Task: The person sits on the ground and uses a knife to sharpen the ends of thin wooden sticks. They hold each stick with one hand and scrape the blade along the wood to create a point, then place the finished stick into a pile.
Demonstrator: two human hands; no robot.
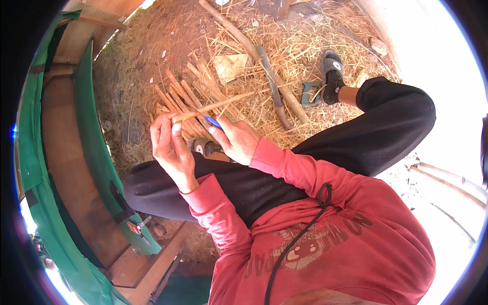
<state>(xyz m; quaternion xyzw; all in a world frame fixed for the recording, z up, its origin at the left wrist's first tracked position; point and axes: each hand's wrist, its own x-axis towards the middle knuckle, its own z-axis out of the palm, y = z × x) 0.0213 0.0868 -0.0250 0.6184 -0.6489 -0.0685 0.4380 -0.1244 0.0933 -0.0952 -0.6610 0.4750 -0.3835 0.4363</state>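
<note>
Thin bamboo strip (213,107) sits over my knees, above the pile of split sticks (183,94). My left hand (170,140) is pinched tight on its near end. My right hand (236,137) is clamped around a blue-handled knife (213,122), blade on the strip. Best approach: shallow angle, short strokes away from left fingers, strip kept taut.

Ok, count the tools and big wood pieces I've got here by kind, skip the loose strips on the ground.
Blue-handled knife, in the right hand: 1
Bamboo strip, in the left hand: 1
Long blade on the straw: 1
Long wooden pole: 1
Total: 4
</note>
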